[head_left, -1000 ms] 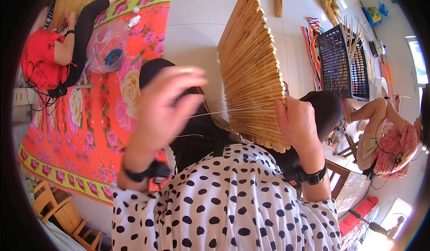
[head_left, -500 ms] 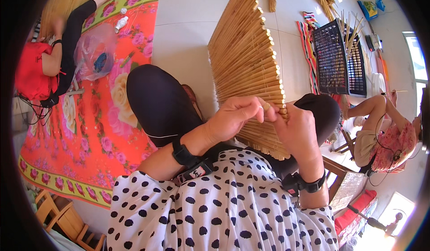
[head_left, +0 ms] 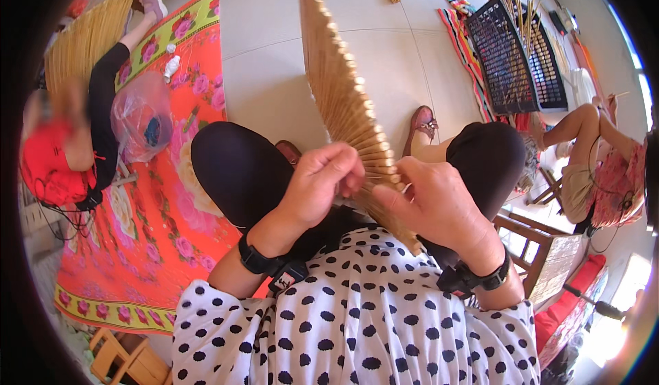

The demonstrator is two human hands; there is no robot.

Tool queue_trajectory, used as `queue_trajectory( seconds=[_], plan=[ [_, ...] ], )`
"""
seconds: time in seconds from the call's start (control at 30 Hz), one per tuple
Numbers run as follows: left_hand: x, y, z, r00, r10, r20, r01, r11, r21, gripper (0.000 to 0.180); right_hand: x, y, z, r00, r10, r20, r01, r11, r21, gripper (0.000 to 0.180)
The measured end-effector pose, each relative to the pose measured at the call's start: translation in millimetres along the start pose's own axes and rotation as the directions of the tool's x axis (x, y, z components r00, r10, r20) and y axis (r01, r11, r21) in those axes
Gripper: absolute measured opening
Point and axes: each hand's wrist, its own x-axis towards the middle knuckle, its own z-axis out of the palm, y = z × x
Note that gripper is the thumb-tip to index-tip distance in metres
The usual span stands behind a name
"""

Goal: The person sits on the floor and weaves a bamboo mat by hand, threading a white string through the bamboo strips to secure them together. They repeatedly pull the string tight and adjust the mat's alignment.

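Observation:
A mat of thin tan reed sticks [head_left: 341, 103] bound side by side stands on edge between my knees, its pale cut ends in a row facing up toward me. My right hand [head_left: 443, 200] grips the near part of this edge, its thumb lying across the sticks. On the mat's left side, my left hand [head_left: 321, 182] is closed, with thumb and fingers pinched together close to the mat. What these fingers hold, if anything, I cannot make out.
A flowered red cloth [head_left: 147, 261] covers the floor at left, with a clear plastic bag [head_left: 141, 117] on it. A person in red [head_left: 58, 165] sits beyond; another [head_left: 611, 172] sits at right. Black crates [head_left: 504, 59] with sticks stand far right, by a wooden stool [head_left: 542, 248].
My left hand has moved left, away from the stick ends it touched beside my right hand. The mat has turned more edge-on and shifted left in view.

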Motion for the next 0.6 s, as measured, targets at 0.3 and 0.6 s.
queue_trajectory(
  seconds=[0.3, 0.6],
  plan=[
    [-35.8, 16.3, -8.5, 0.977, 0.065, -0.202, -0.045, 0.994, 0.100, 0.035, 4.9, 31.9, 39.4, 0.997, 0.018, 0.081, -0.058, 0.855, 0.515, 0.024],
    [-34.7, 26.0, -0.9, 0.951, 0.047, -0.307, 0.039, 0.962, 0.269, 0.042, 9.0, 46.6, 45.6, 0.991, 0.005, 0.137, -0.090, 0.778, 0.621, 0.021]
  ],
)
